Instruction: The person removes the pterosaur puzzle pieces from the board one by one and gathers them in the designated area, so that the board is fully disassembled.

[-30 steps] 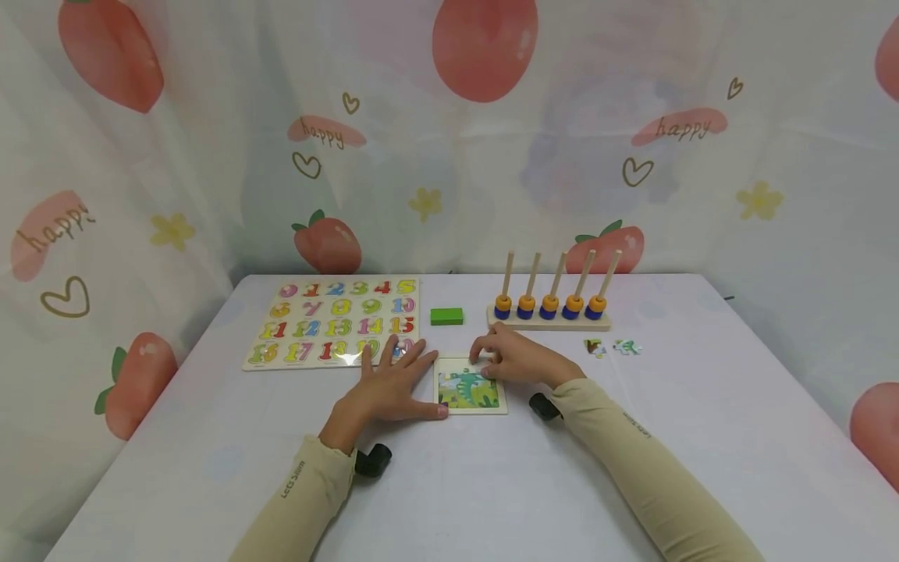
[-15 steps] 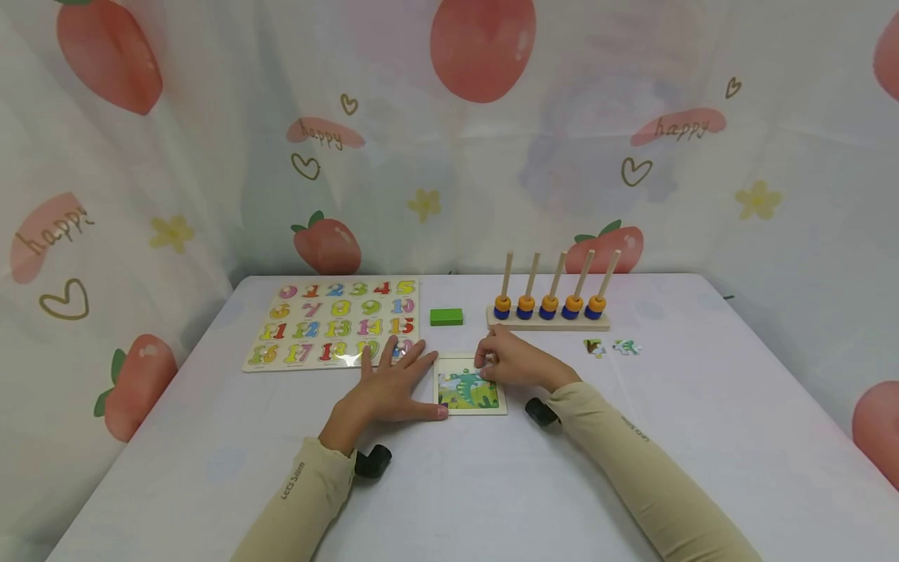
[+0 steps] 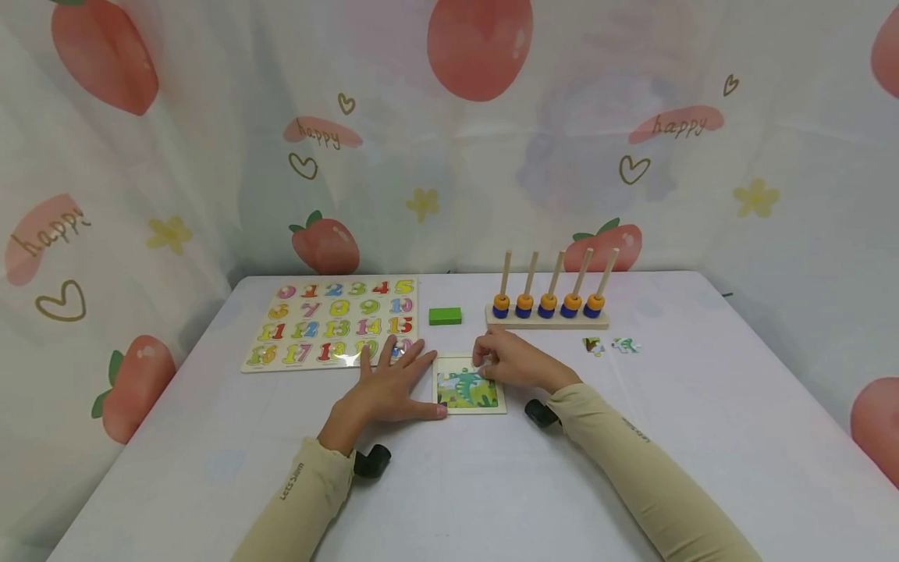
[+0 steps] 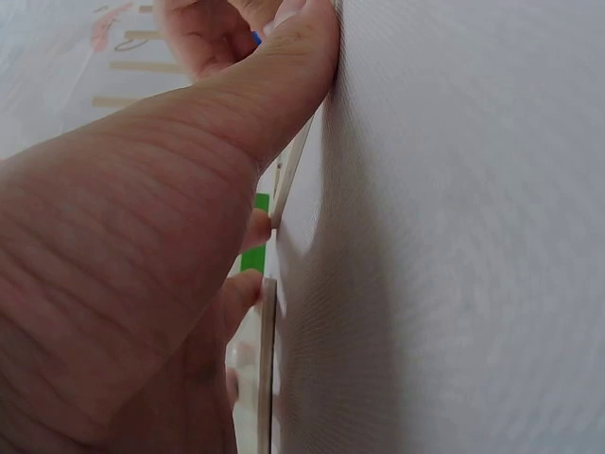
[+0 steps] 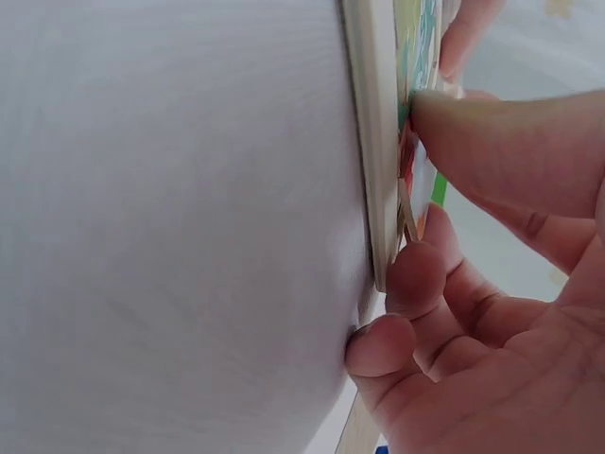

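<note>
A small square jigsaw puzzle (image 3: 467, 393) with a green dinosaur picture lies in its pale wooden tray (image 3: 463, 410) before me. My left hand (image 3: 385, 390) is spread with straight fingers, its thumb touching the tray's lower left corner. Its other fingertips reach the tray's upper left corner and the number board (image 3: 337, 318). At the tray's upper right, my right hand (image 3: 525, 363) pinches a thin puzzle piece (image 5: 419, 206), which looks tilted against the tray in the right wrist view. From the head view, the curled fingers hide most of that corner.
Two loose puzzle pieces, one brownish (image 3: 593, 346) and one with green (image 3: 626, 345), lie to the right. Behind stand a green block (image 3: 445, 316) and a wooden peg stand (image 3: 548, 320) with orange and blue beads. A printed curtain (image 3: 449, 156) hangs beyond the table.
My right hand has shifted very slightly, its fingertips drawn in a little toward the tray's upper right corner. The left hand has stayed in place.
</note>
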Demonstrator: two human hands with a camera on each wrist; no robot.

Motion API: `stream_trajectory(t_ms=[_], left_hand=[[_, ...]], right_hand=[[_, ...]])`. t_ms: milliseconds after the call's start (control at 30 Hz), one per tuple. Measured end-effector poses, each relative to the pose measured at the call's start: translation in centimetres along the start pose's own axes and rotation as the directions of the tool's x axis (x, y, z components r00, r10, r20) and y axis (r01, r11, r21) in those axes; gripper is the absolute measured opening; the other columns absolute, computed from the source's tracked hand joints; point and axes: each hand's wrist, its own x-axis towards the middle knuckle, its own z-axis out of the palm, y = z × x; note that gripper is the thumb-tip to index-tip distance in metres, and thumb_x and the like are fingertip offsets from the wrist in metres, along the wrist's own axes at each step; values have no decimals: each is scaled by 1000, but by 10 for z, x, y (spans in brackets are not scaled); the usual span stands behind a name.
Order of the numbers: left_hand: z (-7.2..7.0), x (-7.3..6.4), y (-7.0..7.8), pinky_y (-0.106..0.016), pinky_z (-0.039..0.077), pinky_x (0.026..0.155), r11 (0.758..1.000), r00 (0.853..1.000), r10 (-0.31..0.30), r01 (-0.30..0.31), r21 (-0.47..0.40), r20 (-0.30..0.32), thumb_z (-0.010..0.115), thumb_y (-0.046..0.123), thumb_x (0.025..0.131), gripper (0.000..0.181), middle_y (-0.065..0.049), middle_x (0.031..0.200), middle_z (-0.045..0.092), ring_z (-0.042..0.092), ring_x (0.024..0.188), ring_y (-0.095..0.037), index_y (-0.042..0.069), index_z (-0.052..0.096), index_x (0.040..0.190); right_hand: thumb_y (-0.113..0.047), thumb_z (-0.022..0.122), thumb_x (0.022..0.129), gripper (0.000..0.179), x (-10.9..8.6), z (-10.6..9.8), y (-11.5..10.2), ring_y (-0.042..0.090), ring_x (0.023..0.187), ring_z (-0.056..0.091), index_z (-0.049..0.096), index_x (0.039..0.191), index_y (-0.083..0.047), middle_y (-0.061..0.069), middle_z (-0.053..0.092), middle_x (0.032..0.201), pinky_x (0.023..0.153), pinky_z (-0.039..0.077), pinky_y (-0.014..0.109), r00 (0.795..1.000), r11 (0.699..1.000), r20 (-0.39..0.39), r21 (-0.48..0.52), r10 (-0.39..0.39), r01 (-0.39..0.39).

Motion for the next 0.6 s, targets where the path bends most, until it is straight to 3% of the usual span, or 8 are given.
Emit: stream_trajectory(t_ms=[267, 600], left_hand=[[-1, -1, 1, -72, -13, 121, 1000, 1000, 4, -4, -7, -10, 76, 74, 84, 105, 0, 179, 18, -8, 163, -42, 30, 34, 170], [0, -2, 0, -72, -14, 121, 1000, 1000, 5, -5, -15, -3, 76, 74, 84, 105, 0, 179, 18, -8, 163, -42, 29, 35, 170]], right_hand=[[2, 74, 97, 19, 1, -2, 1, 19, 87, 55, 71, 116, 0, 4, 63, 97, 78, 50, 35, 998, 1000, -62, -3, 4, -4], [1, 71, 98, 13, -2, -3, -1, 18, 85, 57, 70, 111, -2, 4, 65, 93, 75, 51, 35, 997, 999, -77, 46, -2, 6]])
